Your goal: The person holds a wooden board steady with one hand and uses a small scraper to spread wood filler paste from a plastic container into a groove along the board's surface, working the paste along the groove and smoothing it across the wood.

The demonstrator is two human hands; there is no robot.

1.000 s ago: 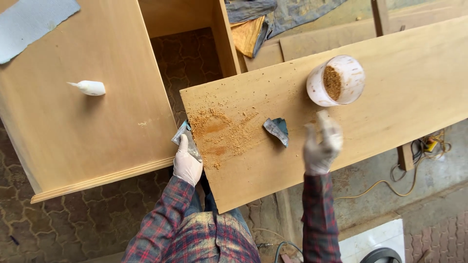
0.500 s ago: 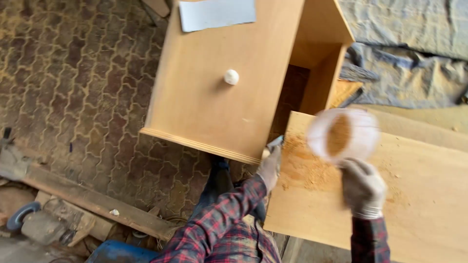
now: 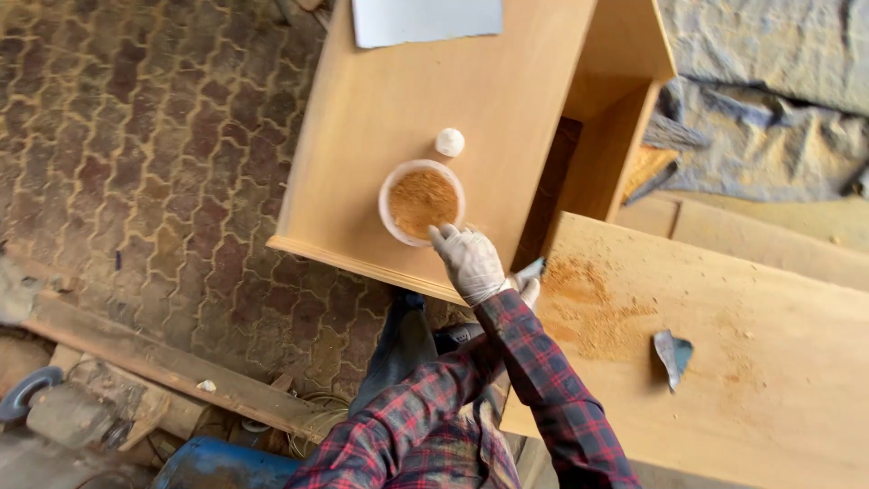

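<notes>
Both hands wear pale gloves and come out of red plaid sleeves that cross low in the head view. Reaching furthest forward, the right hand (image 3: 468, 261) stretches up and to the left across the body, its wrist bent and its fingertips (image 3: 441, 234) set on the near rim of a round plastic tub (image 3: 421, 203) of orange-brown sawdust; the fingers look spread on the rim rather than wrapped round it, though the view is too steep to be sure of the grip. This tub stands on the flat face of a plywood cabinet (image 3: 362, 136), just below a small white knob (image 3: 450, 142) and not far back from the cabinet's near edge, which overhangs the patterned paving (image 3: 154, 163). Mostly hidden under the right forearm, the left hand (image 3: 529, 288) sits at the corner of a plywood board (image 3: 769, 380), closed on a small dark scraper blade (image 3: 532, 268) whose tip pokes out above the glove. Loose sawdust (image 3: 588, 308) is smeared over the board beside that hand, and a grey scrap of sandpaper (image 3: 673, 355) lies well apart to the right, with bare board around it. Between cabinet and board runs only a narrow gap, where the cabinet's open side shows dark. A pale sheet (image 3: 425, 18) rests at the cabinet's far edge.
</notes>
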